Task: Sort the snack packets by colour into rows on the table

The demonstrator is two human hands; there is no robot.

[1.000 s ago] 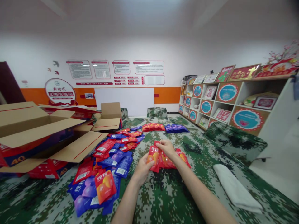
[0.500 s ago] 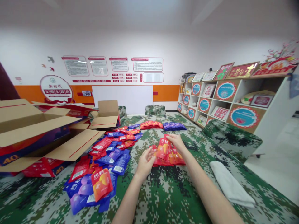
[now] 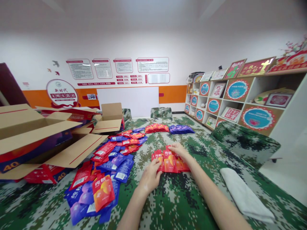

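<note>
Up close, a loose heap (image 3: 103, 191) of red & blue packets lay on the camo cloth (image 3: 177, 204). L hand (image 3: 149, 177), fingers half-curled, was at the front row's (image 3: 179, 164) L end; couldn't tell if it gripped. R hand (image 3: 179, 151) pinched a red packet (image 3: 170, 162) by its top, in that row. Farther back lay a red row (image 3: 157, 128) w/ a blue row (image 3: 181, 129) beside.

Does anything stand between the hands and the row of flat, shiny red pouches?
Nothing visible does. The right hand is at the top edge of the flat, shiny red pouches, the left hand at their left end. The heap of red and blue pouches lies farther left.
</note>
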